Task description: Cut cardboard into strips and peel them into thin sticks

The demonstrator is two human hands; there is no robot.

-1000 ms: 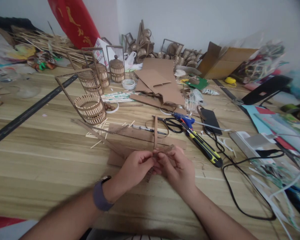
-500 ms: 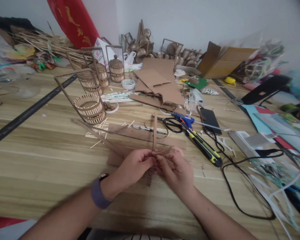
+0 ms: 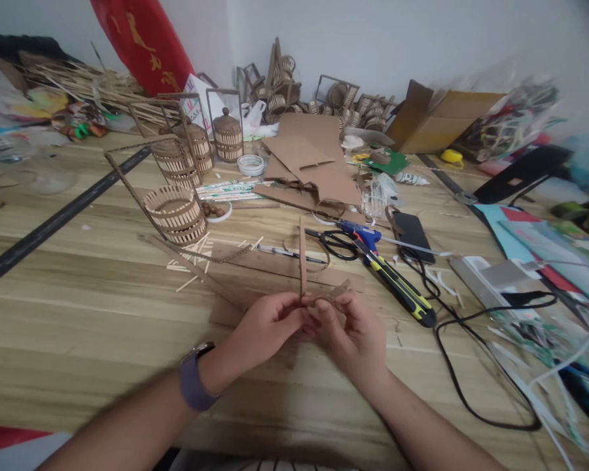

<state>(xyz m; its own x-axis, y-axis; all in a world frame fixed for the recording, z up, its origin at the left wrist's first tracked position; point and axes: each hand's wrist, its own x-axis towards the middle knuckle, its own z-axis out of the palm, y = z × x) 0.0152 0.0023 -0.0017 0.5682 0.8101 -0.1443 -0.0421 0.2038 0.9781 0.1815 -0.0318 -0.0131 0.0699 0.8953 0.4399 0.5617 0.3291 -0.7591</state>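
My left hand [image 3: 269, 325] and my right hand [image 3: 357, 337] meet low in the middle of the head view, both closed in a pinch on a thin brown cardboard strip [image 3: 302, 258]. One length of it sticks up away from me, and a short end [image 3: 341, 288] slants out by my right fingers. My fingers hide where these parts meet. Under and beyond the hands lie flat cardboard pieces [image 3: 275, 263]. A long narrow strip [image 3: 196, 271] reaches from the left toward my left hand.
Right of my hands lie a yellow-black utility knife [image 3: 397, 288], scissors [image 3: 336, 245], a blue glue gun [image 3: 360, 234] and a black cable [image 3: 451, 373]. A slatted basket [image 3: 174, 212] stands left among thin sticks [image 3: 191, 261]. Cardboard sheets [image 3: 309, 150] lie behind.
My right hand has shifted slightly right, and the short strip end beside it shows more clearly. The upright length has moved a little left. Both hands keep their pinch.
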